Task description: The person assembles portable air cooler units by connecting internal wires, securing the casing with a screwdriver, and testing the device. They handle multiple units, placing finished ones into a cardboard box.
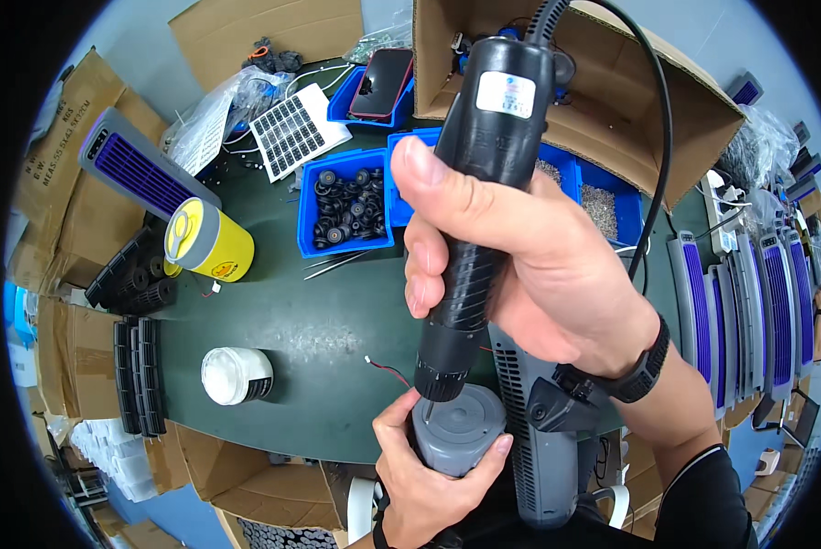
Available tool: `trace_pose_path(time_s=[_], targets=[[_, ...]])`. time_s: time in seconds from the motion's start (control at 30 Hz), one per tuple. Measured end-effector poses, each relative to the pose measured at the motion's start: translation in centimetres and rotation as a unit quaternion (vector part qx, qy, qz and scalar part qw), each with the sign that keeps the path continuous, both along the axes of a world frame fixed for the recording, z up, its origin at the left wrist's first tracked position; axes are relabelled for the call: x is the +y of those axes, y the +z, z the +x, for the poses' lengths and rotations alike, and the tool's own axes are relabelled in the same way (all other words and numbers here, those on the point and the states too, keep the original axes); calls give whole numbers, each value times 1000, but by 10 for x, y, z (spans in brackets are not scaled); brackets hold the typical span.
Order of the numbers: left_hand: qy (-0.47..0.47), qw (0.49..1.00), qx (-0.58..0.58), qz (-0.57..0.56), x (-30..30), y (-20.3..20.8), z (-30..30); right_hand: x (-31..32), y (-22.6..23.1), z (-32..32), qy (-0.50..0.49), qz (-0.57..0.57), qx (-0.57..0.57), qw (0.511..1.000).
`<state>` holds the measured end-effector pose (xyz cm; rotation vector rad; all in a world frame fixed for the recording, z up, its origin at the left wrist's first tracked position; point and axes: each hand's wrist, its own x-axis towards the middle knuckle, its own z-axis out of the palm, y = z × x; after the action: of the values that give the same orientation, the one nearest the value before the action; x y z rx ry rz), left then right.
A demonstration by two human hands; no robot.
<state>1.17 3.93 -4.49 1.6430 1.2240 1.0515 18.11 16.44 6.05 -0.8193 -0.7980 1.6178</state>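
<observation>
My right hand (557, 256) is wrapped around a black electric screwdriver (507, 137), held nearly upright with its cord rising from the top. The driver's nose points down at the rim of a round grey base (461, 430); its tip is hidden. My left hand (429, 503) grips that base from below, thumb and fingers on either side. Just right of the base is a long grey slotted housing (539, 476), leaning toward my lap. A thin red wire (388, 369) with a white connector lies on the table beside the base.
Blue bins hold black rollers (346, 209) and small screws (600, 210). A yellow cup (211, 242) and a white-lidded jar (237, 375) stand left. Black fan rotors (139, 375) lie at the left edge. Purple-grey tower fans (740, 311) line the right. A cardboard box (603, 101) sits behind.
</observation>
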Motion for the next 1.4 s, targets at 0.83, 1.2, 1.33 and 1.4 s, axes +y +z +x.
trace_pose_path(time_s=[0.83,1.2,1.33,1.4], targets=[[0,999,-10,-42,-2,4,2,20,-21,11,135,98,78,983],[13,997,-4,-79,-7,12,1,36,-54,64,-208,168,-186,946],[-12,999,-18,-49,-3,-4,-1,39,-65,66,-215,161,-205,941],[-10,999,-14,-52,-3,-4,-2,41,-70,67,-215,152,-208,942]])
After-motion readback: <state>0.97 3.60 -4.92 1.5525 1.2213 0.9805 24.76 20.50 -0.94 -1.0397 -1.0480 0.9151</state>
